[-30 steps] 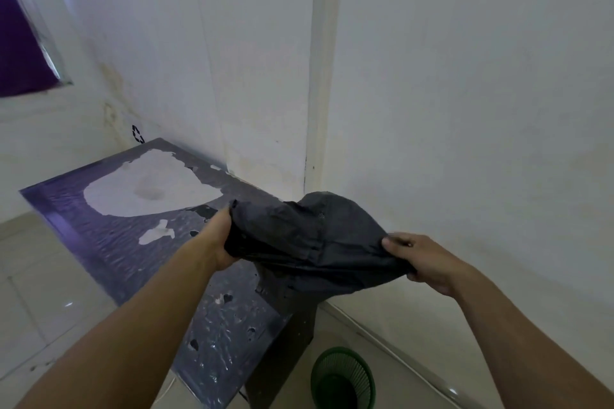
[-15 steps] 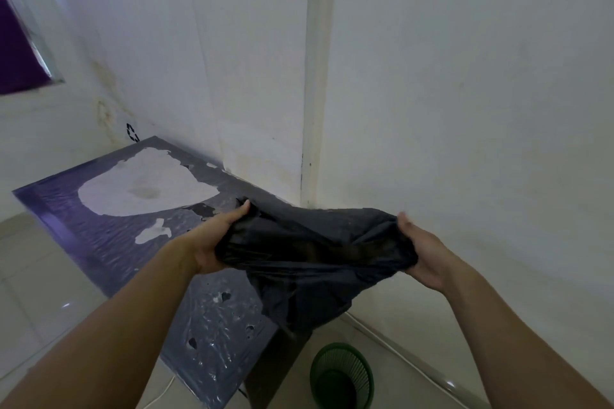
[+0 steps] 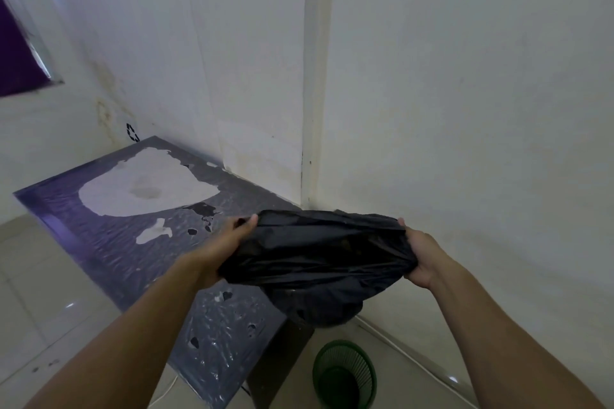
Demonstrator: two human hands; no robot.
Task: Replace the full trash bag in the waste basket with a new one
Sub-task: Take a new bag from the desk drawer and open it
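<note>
A black trash bag [image 3: 319,259] hangs stretched between my two hands in front of me, its mouth pulled wide and its body sagging below. My left hand [image 3: 229,242] grips the bag's left rim, thumb on top. My right hand [image 3: 423,254] grips the right rim with fingers curled into the plastic. Below the bag, on the floor by the wall, stands a green slatted waste basket [image 3: 345,375]; no bag shows inside it.
A dark table [image 3: 133,242] with a peeling, patchy top stands at my left against the white wall. The room corner [image 3: 312,109] lies straight ahead. A white cable [image 3: 415,362] runs along the floor at the right wall. Pale floor tiles lie at the left.
The bag went from a bunched lump to a wide, stretched opening as my hands drew apart. The view tilted down a little, showing more of the green basket.
</note>
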